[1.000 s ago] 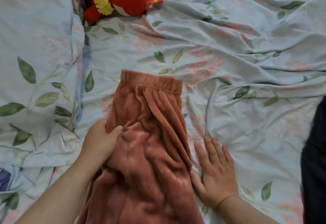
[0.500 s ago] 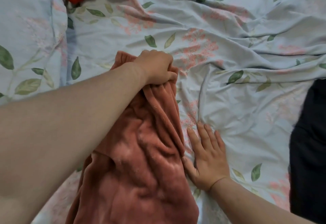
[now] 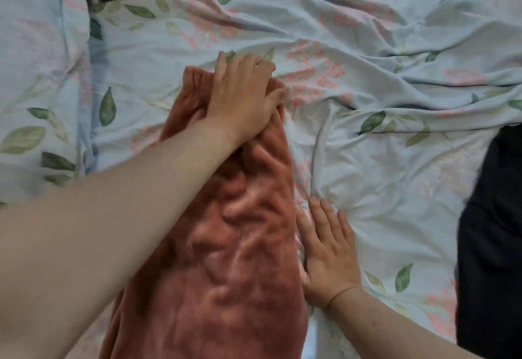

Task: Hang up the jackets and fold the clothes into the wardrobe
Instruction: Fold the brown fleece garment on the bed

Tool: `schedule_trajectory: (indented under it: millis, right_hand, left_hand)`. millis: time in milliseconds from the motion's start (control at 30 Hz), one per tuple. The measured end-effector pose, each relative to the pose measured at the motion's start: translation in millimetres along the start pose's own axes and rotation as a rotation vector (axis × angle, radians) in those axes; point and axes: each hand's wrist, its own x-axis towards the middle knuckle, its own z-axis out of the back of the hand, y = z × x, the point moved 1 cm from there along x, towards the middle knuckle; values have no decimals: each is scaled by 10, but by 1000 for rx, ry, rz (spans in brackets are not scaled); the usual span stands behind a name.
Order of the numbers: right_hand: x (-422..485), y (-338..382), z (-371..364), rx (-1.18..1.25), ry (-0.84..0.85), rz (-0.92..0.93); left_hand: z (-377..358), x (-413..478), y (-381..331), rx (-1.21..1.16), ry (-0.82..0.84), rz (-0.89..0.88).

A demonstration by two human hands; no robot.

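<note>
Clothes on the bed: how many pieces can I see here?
2: rust fleece trousers in the middle under the left hand, and a dark garment at the right edge. More may lie out of view.

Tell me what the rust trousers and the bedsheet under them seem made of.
Rust trousers: probably plush fleece or velour; thick soft pile catching light along the wrinkles. Bedsheet: looks like thin woven cotton or a blend, matte, leaf-and-flower print, creasing in fine sharp folds.

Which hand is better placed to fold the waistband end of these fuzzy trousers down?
Left, probably: the left hand lies on the waistband, while the right hand rests flat on the bedsheet beside the trousers, midway down.
</note>
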Motion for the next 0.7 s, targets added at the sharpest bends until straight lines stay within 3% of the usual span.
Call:
schedule_trajectory:
  millis: [100,200,267,367,700]
  right_hand:
    - [3,12,12,3,-2,-4]
    - [2,9,8,18,-12,-1]
    - [8,7,2,15,-16,2]
    - [3,-2,-8,11,-23,7]
    - [10,36,27,-47,27,-21]
  left_hand:
    - [238,-1000,-139,-173,-76,6]
    - [199,-2023,-74,-25,35,43]
    - [83,-2415,194,126,152,172]
    - [-40,-2559,474,138,226,396]
    - [-242,-2539,479,102,187,434]
